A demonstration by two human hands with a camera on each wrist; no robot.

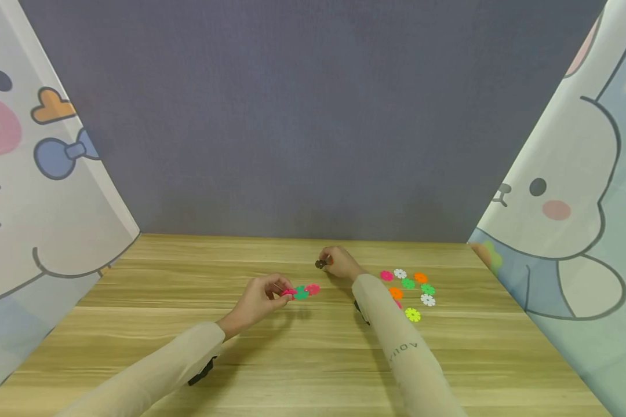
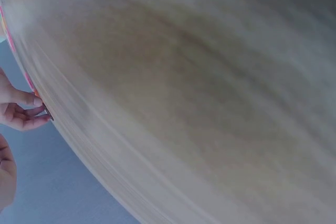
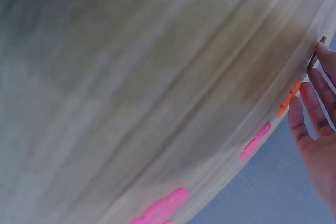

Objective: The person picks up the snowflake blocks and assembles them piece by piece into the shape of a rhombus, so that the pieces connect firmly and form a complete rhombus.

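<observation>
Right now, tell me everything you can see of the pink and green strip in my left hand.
The strip is a short row of flower-shaped pieces, apparently joined: pink at the held end, green in the middle, pinkish red at the free end. They look like thin plastic with notched edges. Your left hand pinches the pink end between thumb and fingers, and the rest juts rightward. It seems raised above the wooden table, with a shadow below. The joints are too small to make out.

Loose snowflake discs (image 1: 408,283) on tabletop (image 1: 292,376), four o'clock from right hand (image 1: 340,263); joined discs (image 1: 301,293), three o'clock from left hand (image 1: 258,297).
</observation>
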